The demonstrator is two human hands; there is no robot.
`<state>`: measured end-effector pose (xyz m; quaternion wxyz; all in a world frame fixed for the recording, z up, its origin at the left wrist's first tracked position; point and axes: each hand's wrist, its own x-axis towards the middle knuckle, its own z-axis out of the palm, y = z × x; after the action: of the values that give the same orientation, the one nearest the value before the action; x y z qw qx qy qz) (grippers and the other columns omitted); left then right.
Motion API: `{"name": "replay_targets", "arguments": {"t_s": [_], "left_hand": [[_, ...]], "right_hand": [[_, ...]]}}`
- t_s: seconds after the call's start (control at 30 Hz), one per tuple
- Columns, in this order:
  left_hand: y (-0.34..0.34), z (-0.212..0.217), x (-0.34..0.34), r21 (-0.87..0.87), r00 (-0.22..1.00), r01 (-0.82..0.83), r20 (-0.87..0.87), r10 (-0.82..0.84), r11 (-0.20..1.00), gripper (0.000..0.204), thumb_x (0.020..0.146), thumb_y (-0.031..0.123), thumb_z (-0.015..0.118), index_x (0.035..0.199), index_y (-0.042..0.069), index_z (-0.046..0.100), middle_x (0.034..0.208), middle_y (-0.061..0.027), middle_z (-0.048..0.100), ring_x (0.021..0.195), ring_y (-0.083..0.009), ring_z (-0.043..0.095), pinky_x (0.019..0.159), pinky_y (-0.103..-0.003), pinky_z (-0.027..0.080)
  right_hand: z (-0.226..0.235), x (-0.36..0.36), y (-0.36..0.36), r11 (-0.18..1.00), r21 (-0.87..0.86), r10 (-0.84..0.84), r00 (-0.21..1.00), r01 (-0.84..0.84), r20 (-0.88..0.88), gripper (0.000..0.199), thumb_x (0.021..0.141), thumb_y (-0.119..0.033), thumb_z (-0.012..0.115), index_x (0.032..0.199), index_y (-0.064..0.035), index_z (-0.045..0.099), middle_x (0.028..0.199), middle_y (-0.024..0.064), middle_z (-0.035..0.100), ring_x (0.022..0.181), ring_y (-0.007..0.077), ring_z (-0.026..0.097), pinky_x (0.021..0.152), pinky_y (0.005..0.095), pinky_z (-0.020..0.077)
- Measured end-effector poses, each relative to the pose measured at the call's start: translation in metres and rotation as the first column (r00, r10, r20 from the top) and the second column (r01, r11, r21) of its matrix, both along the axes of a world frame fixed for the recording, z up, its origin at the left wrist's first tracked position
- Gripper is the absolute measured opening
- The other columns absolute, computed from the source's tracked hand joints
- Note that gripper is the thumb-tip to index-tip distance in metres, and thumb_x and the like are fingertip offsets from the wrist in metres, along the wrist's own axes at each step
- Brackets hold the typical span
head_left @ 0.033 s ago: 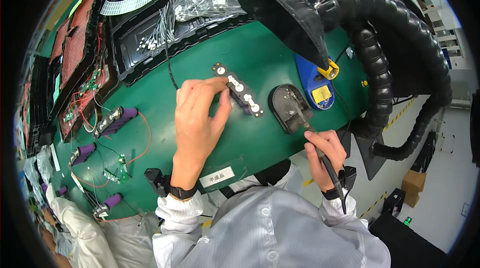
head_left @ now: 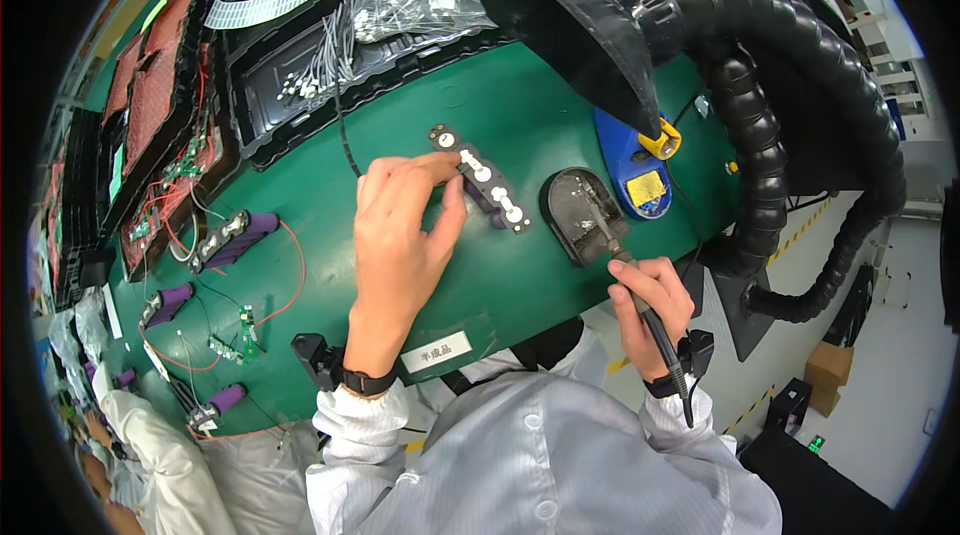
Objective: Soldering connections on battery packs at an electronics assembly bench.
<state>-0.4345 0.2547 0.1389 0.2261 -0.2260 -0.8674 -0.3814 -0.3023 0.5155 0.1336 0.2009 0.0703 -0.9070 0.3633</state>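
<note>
My left hand (head_left: 400, 235) rests on the green table (head_left: 520, 105), its fingers pinching a purple battery pack topped by a black strip with white round tabs (head_left: 482, 180). My right hand (head_left: 650, 295) grips a black soldering iron (head_left: 664, 347) near the table's right edge. The iron's tip lies on a dark oval cleaning pad (head_left: 575, 215). A black wrist strap sits on each wrist.
A blue iron stand with a yellow part (head_left: 635, 170) stands behind the pad. A black ribbed extraction hose with a hood (head_left: 760, 85) arches over the right. Black trays with bagged wires (head_left: 330, 55), red circuit boards (head_left: 150, 105) and purple packs with red leads (head_left: 235, 235) lie left. Another person's white sleeve (head_left: 150, 455) shows at the lower left.
</note>
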Motion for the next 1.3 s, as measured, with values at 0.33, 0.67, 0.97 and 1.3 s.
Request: {"name": "replay_targets", "arguments": {"t_s": [0.33,0.67,0.97,1.3], "left_hand": [[-0.002,-0.005,-0.006,0.156,0.997,0.081,-0.011,-0.080,0.984,0.018,0.083,-0.008,0.072,0.098,0.001,0.067,0.106,-0.0110,0.075,0.091,-0.0271,0.066,0.077,-0.036,0.054],[-0.016,-0.002,-0.003,0.239,0.996,0.074,0.024,-0.082,0.968,0.020,0.076,-0.006,0.072,0.091,0.004,0.064,0.100,-0.0108,0.072,0.091,-0.0302,0.065,0.085,-0.040,0.052],[-0.001,-0.015,0.000,0.233,0.984,0.169,0.023,-0.179,0.958,0.026,0.076,-0.003,0.076,0.099,0.003,0.065,0.115,-0.0083,0.072,0.099,-0.0336,0.060,0.086,-0.042,0.053],[-0.003,-0.011,0.001,0.087,0.992,0.108,0.052,-0.113,0.990,0.024,0.078,-0.005,0.077,0.096,0.003,0.063,0.118,-0.0065,0.077,0.099,-0.0306,0.061,0.088,-0.040,0.053]], "right_hand": [[0.007,-0.066,-0.054,0.990,0.057,0.139,0.976,-0.131,-0.166,0.034,0.072,-0.007,0.093,0.098,-0.0074,0.071,0.103,0.0135,0.063,0.082,0.0308,0.065,0.069,0.0394,0.0532],[-0.002,-0.092,-0.078,0.983,0.063,0.180,0.981,-0.175,-0.074,0.039,0.073,0.004,0.079,0.108,-0.0103,0.073,0.118,0.0153,0.068,0.088,0.0321,0.073,0.074,0.0390,0.0579],[-0.011,-0.119,-0.086,0.990,0.076,0.127,0.974,-0.115,-0.187,0.040,0.077,0.009,0.082,0.110,-0.0092,0.070,0.123,0.0158,0.068,0.095,0.0326,0.075,0.074,0.0381,0.0604],[-0.011,-0.117,-0.081,0.987,0.059,0.158,0.969,-0.150,-0.189,0.033,0.078,-0.005,0.087,0.107,-0.0129,0.071,0.119,0.0140,0.068,0.087,0.0316,0.073,0.070,0.0395,0.0574]]}}
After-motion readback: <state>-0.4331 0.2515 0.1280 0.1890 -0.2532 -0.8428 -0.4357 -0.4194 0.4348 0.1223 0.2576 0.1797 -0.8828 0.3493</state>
